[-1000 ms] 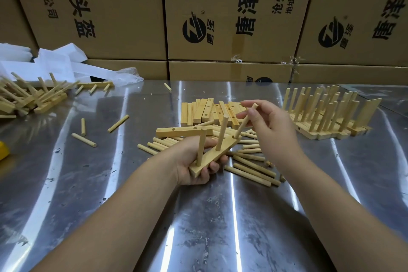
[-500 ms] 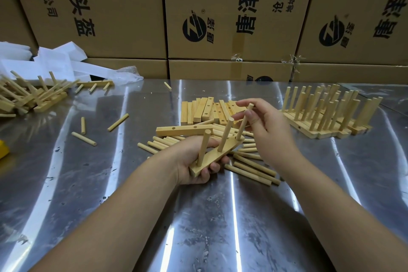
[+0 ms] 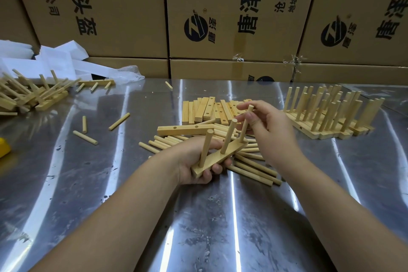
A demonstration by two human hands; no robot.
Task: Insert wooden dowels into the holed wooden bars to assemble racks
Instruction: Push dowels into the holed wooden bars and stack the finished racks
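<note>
Shiny scratched steel table (image 3: 220,216) up front, with a wall of brown cardboard boxes with black print (image 3: 123,6) stacked behind it. Left hand (image 3: 192,161) is curled around the near end of a pale holed wooden bar (image 3: 217,157), holding it tilted just above the table near the middle. 3 round wooden dowels stand up out of it. Right hand (image 3: 271,130) pinches the far dowel (image 3: 245,126) near its top between thumb and fingers. Loose dowels (image 3: 254,168) lie scattered right under both hands. Just beyond them is a flat stack of bare holed bars (image 3: 207,109). Finished racks (image 3: 331,115) stand bunched together at the far right, and a messy heap of racks (image 3: 28,95) sits far left beside some white paper (image 3: 59,59). A few stray dowels (image 3: 85,137) lie between that heap and the hands.
</note>
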